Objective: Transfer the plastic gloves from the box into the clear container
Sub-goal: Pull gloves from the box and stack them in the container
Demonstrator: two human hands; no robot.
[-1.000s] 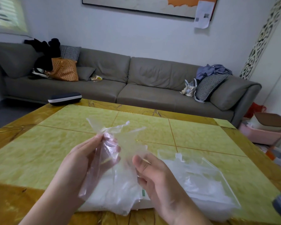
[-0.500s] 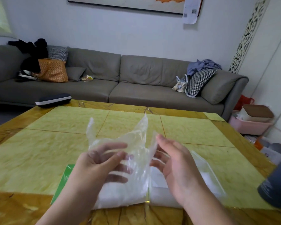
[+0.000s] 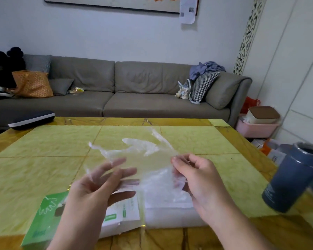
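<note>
Green and white cardboard makes up the glove box (image 3: 43,221), which lies flat at the near edge of the table (image 3: 34,170) under the left forearm. Just to its right sits the clear container (image 3: 172,212), low and already holding a white heap of gloves. Above them both hands lift one thin plastic glove (image 3: 143,156), spread out almost flat in the air over the box and container. The left hand (image 3: 96,192) is loosely open, its fingers straight and fanned against the film — whether the thumb pinches it I cannot tell. The right hand (image 3: 197,179) has its fingers curled in, pinching the glove's right edge, which bunches under the fingertips. At the table's right edge stands a dark blue cup (image 3: 293,179), looking tilted in the wide lens. Further back a dark flat case (image 3: 32,119) lies at the far left corner — beyond it runs a grey sofa (image 3: 134,91) with an orange bag (image 3: 32,83) and a checked cushion (image 3: 203,85).
</note>
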